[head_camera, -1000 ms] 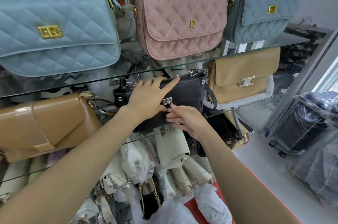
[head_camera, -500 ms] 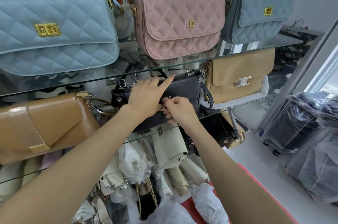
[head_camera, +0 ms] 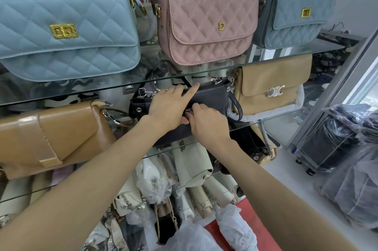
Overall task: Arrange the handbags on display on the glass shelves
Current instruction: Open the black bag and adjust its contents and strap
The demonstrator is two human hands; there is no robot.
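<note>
Black and soft-looking, the small flap handbag sits on the middle glass shelf, between the shiny brown flap bag on our left and the tan bag with a silver clasp on our right. Its long side runs left to right along the shelf. Its front flap faces us, and its top points up toward the glass shelf above.

Our left hand lies over the left half of the bag. The fingers are mostly straight and press flat on the flap, with one finger reaching to the top edge. It pushes on the bag but does not wrap round it.

Our right hand is right in front of the bag's middle, touching the left hand. Its fingers are curled at the small silver lock on the flap's lower edge, and we think this grip pinches the lock.

So the lock lies just ahead of the right hand, which is nearer to it. We think the flap is being closed. The left hand keeps the bag from sliding back or tipping.

Above, a light blue quilted bag, a pink quilted bag and a grey-blue quilted bag stand in a row.
</note>
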